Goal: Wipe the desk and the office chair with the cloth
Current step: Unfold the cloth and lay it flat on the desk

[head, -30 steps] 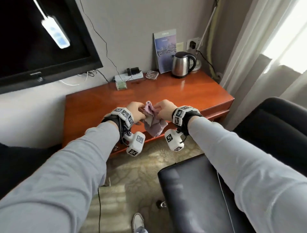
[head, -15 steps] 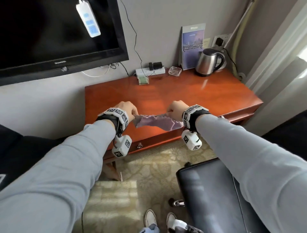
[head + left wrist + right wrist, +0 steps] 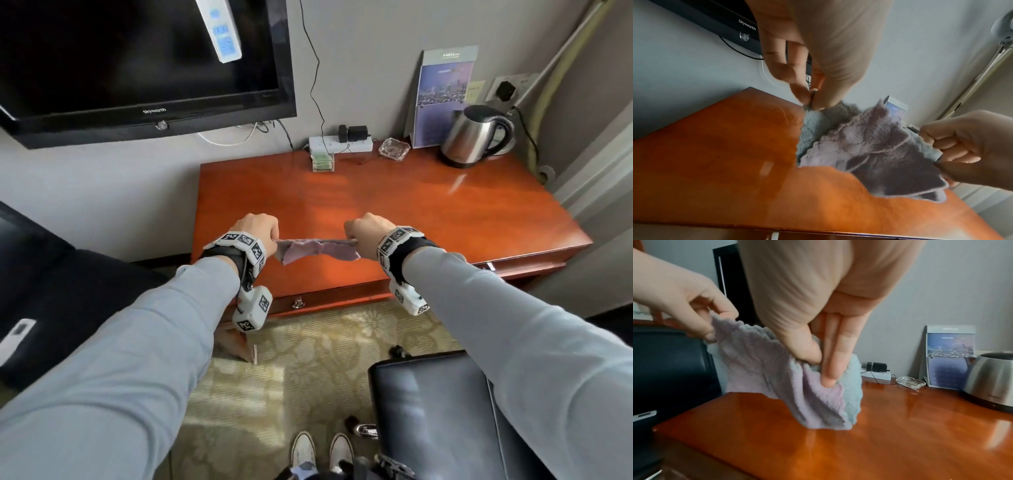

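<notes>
The person's got the lilac-and-blue microfiber cloth (image 3: 317, 249) stretched out between both hands, just above the front part of the reddish wooden desk (image 3: 394, 205). The left hand (image 3: 255, 231) pinches one corner at 9 o'clock, and the right hand (image 3: 368, 233) pinches the other end at 3. The black office chair (image 3: 428, 411) sits down at 5 o'clock, and the steel kettle (image 3: 474, 138) is at the desk's 1 o'clock corner.

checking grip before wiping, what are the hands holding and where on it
Both pinch the cloth at opposite ends: left hand one end, right hand the other, stretched above the desk.
</notes>
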